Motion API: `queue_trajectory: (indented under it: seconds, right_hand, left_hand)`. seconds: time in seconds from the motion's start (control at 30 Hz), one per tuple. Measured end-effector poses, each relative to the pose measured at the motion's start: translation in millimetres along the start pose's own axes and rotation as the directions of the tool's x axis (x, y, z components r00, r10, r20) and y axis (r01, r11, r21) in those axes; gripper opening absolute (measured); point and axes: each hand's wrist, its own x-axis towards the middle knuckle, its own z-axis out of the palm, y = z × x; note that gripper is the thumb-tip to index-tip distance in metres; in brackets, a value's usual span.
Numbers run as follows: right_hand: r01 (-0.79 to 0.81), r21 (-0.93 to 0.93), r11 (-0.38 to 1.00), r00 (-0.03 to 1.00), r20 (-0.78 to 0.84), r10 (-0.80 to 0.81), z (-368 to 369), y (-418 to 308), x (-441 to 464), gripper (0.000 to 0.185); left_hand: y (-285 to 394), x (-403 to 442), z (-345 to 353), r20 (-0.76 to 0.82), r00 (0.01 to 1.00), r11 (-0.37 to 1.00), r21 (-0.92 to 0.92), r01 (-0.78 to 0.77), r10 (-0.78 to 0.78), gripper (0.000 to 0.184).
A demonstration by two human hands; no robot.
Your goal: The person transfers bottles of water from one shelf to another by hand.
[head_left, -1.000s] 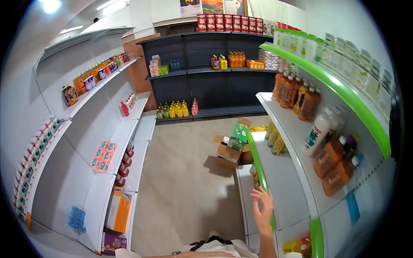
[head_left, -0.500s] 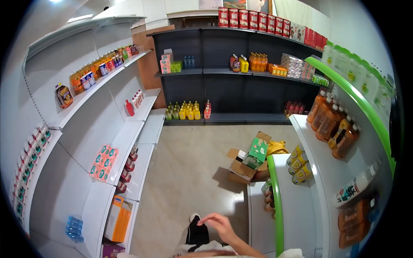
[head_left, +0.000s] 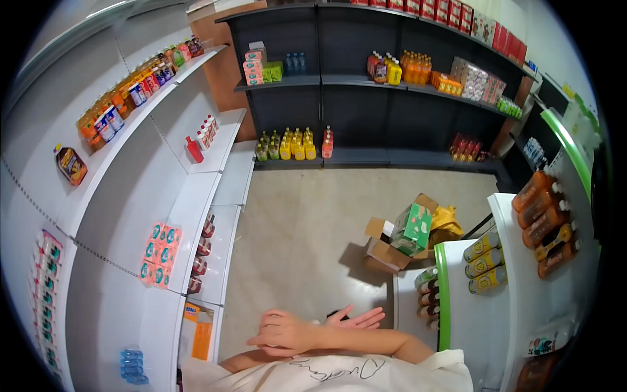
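Observation:
My forearms cross in front of my light shirt at the bottom of the head view. My right hand reaches across to the left, back upward, its fingers loosely bent and no object visible in it. From beneath the right forearm my left hand sticks out to the right, open, with fingers stretched and nothing on it. Neither hand touches goods. To the right of my left hand, several dark-capped bottles stand on a low shelf. Left of my right hand, an orange box sits on a lower shelf.
Opened cardboard boxes, a green box and a yellow bag lie on the floor ahead. White shelves line the left, green-edged shelves the right. A dark shelf unit with drinks and packs spans the back.
My left hand has come into view, and my forearms are now crossed. My right hand has moved left. The view has tilted down, and the dark shoe and leg are mostly covered.

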Motion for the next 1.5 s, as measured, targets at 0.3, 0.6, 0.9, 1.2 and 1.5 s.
queue_trajectory:
  seconds: [0.3,0.6,0.9,1.2,1.5]
  right_hand:
    - [-0.079,0.115,0.99,0.996,-0.025,0.083,-92,137,33,0.031]
    - [0.24,0.234,0.942,0.969,-0.115,-0.219,-170,316,184,0.045]
    - [0.044,0.167,0.985,0.999,-0.007,-0.043,-234,451,194,0.04]
    - [0.064,-0.175,0.982,0.995,-0.062,-0.076,-297,641,267,0.028]
    - [0.124,-0.176,0.976,0.987,-0.082,-0.14,-393,806,377,0.029]
  left_hand:
    - [171,16,59,0.312,0.948,0.995,0.091,0.04,-0.066,0.08]
    - [367,146,119,-0.248,0.969,0.837,0.531,0.135,0.001,0.074]
    - [510,145,202,-0.01,0.993,0.835,0.541,0.103,-0.116,0.074]
    - [708,114,317,0.039,0.999,0.965,0.259,-0.026,0.016,0.081]
    - [901,100,440,0.127,0.979,0.931,0.311,-0.192,0.16,0.088]
